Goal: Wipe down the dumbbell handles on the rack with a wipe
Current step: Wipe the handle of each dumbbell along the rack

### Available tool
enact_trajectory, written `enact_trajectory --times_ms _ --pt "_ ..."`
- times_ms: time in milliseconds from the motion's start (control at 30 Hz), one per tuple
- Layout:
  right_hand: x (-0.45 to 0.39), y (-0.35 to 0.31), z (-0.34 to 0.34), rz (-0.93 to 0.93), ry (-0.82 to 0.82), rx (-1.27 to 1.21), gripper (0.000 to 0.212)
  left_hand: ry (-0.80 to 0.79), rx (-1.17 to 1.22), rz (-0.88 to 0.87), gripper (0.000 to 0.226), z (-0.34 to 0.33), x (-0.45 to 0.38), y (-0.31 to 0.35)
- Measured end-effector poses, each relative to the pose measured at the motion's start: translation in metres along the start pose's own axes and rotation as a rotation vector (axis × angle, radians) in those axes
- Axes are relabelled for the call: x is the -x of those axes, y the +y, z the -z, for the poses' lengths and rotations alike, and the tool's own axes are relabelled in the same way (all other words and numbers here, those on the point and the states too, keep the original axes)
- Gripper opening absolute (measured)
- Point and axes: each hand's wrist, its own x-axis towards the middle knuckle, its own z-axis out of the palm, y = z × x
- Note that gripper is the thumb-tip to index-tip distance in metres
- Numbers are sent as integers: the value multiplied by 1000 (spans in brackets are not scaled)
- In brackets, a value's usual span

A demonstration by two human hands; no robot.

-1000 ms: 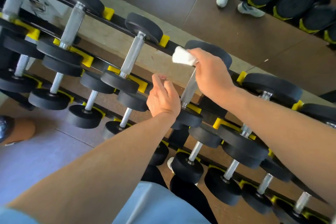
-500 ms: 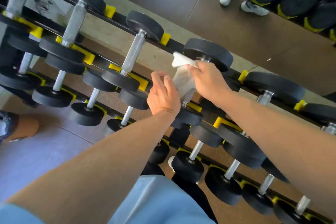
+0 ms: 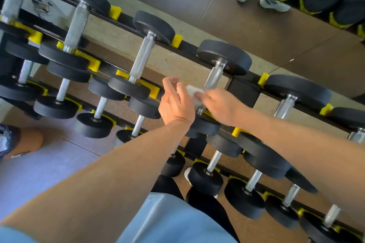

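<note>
A white wipe (image 3: 192, 92) lies against the lower part of a knurled steel dumbbell handle (image 3: 213, 78) on the top tier of the black rack (image 3: 244, 87). My right hand (image 3: 219, 105) pinches the wipe from the right. My left hand (image 3: 176, 102) is just left of the wipe, fingers loosely curled, fingertips touching its edge. Whether the left hand grips the wipe is hidden behind its fingers. The handle's lower end is covered by both hands.
More black dumbbells with steel handles (image 3: 141, 57) sit on yellow cradles (image 3: 93, 64) across three tiers. A mirror (image 3: 256, 25) behind the rack reflects white shoes and other dumbbells. My legs and a foot show below, near the bottom tier.
My right hand has slid the wipe down the handle from its top end to its lower part. My left hand has stayed beside the handle and now meets the wipe.
</note>
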Motion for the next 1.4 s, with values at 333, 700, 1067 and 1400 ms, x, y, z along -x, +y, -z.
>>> enact_trajectory --times_ms 333,700,1067,1400 --pt "-36 -3 46 690 167 975 43 -9 4 11 28 1 -1 2" --pt "6 4 -2 348 7 563 21 -20 6 15 16 2 0 3" --pt "-47 -6 49 787 230 1105 38 -5 -36 -5 23 1 -1 2" --pt "8 10 -23 220 144 409 30 -43 -30 12 18 3 -2 4"
